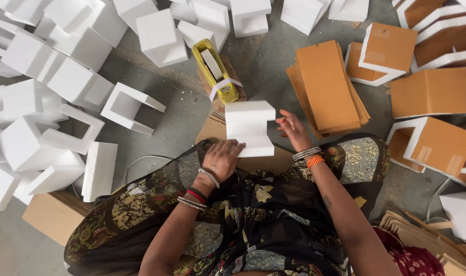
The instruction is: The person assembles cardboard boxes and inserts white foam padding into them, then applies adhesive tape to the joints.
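Observation:
A white foam block [249, 127] with a notch in one side lies on a cardboard sheet [215, 129] in front of me. My left hand [221, 158] rests on its near edge with fingers curled over it. Just right of the block, my right hand [292, 129] hovers with fingers spread, holding nothing. Beyond the block a yellow tape dispenser [216, 71] sits on the floor with a strip of tape hanging from its front. A stack of brown cardboard sheets [329, 89] lies to the right of my right hand.
Several loose white foam pieces [64, 76] crowd the left and far side of the grey floor. Foam pieces faced with cardboard [434, 92] stand at the right. More cardboard lies at lower left [51, 217] and lower right [422, 237].

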